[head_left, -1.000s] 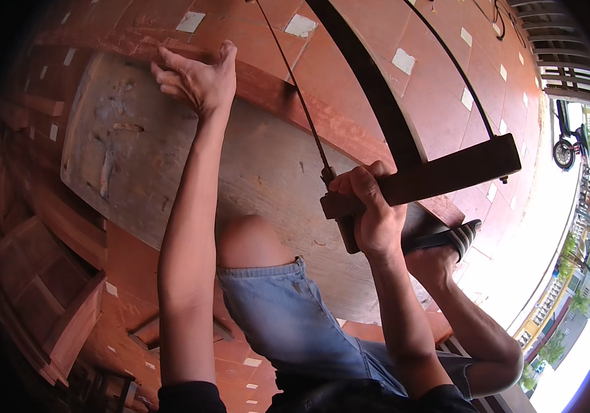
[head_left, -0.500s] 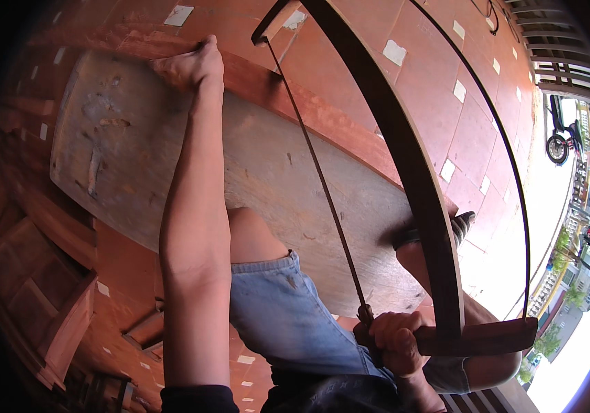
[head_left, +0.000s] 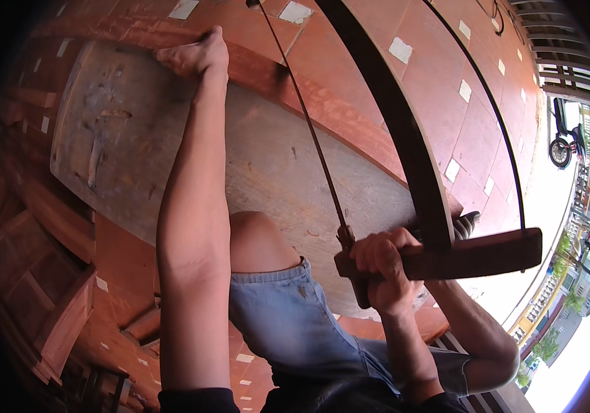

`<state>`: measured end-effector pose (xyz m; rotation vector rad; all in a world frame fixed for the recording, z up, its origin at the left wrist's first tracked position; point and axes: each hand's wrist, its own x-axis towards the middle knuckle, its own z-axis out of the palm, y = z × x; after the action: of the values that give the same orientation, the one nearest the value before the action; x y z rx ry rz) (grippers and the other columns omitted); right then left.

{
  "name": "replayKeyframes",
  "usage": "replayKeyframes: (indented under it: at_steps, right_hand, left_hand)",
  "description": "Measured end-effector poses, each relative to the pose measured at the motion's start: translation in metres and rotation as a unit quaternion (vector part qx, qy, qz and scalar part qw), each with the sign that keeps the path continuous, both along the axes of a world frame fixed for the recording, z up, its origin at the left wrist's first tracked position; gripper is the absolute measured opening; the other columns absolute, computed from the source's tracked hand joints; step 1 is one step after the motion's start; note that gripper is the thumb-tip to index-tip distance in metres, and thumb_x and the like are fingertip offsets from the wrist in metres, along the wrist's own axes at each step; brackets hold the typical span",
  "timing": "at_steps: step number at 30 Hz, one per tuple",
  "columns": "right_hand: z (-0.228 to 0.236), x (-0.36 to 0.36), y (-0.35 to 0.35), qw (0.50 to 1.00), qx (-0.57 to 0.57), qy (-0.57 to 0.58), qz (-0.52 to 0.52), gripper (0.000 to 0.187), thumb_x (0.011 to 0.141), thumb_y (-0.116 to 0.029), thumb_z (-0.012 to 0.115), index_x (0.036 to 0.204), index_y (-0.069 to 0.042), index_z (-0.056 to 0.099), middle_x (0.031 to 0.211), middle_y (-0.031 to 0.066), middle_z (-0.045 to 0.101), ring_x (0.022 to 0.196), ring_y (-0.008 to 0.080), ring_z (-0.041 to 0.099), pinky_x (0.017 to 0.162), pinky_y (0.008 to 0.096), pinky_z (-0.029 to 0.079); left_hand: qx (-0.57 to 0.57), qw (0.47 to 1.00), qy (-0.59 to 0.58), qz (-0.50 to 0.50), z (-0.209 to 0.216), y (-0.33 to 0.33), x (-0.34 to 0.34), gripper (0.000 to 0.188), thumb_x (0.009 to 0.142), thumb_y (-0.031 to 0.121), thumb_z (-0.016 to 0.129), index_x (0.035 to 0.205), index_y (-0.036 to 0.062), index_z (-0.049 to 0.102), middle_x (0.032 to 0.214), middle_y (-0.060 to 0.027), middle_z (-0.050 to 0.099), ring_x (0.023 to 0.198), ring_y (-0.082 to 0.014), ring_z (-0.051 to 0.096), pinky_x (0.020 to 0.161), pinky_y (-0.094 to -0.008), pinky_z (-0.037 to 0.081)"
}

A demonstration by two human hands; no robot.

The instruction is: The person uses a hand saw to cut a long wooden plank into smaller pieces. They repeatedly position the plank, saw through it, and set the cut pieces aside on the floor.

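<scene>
Main risk: the reddish plank [head_left: 350, 144] could slip or twist if the saw [head_left: 474, 253] gets pushed off line. Likely cause: you're holding one side with a single long reach, and the weight behind it looks light. Can't tell if the blade [head_left: 308, 118] touches the plank or just crosses in front; the far end is out of view. A twisted wrist could make it bind or jump. Your bare knee [head_left: 257, 241] and sandaled foot [head_left: 465, 224] sit close to the saw, so a slip could catch skin.

Plank lies along the far edge of the grey worktop [head_left: 267, 162].

Pose: left arm nearly straight, left hand [head_left: 195, 58] on the plank; can't tell if the fingers clamp it. Right hand [head_left: 385, 265] is clenched around the saw's near handle, low, forearm coming up from the bottom edge.
</scene>
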<state>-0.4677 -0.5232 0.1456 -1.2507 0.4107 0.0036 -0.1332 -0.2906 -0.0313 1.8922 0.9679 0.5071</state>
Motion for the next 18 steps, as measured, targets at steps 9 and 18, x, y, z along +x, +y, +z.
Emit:
replayKeyframes:
  at_steps: [9,18]
  right_hand:
    - [-0.003,-0.030,-0.007,0.999,-0.016,-0.041,-0.002,0.034,0.106,-0.015,0.060,0.076,-0.010,0.043,0.062,0.0048,0.048,0.056,0.0183,0.050,0.063,0.0392,0.049]
    - [-0.023,0.034,0.004,1.000,-0.017,0.012,-0.017,0.032,0.103,-0.009,0.061,0.076,-0.008,0.045,0.066,0.0063,0.050,0.062,0.0169,0.048,0.070,0.0397,0.049]
  left_hand:
    - [-0.011,1.000,-0.008,-0.004,0.004,-0.009,-0.005,0.096,0.074,0.024,0.096,0.136,-0.0085,0.030,0.136,-0.0303,0.048,0.128,-0.0401,0.058,0.111,-0.0446,0.054]
    - [-0.041,0.999,0.013,-0.001,0.020,-0.015,0.001,0.095,0.074,0.025,0.095,0.135,-0.0094,0.031,0.135,-0.0279,0.049,0.128,-0.0394,0.057,0.111,-0.0437,0.054]
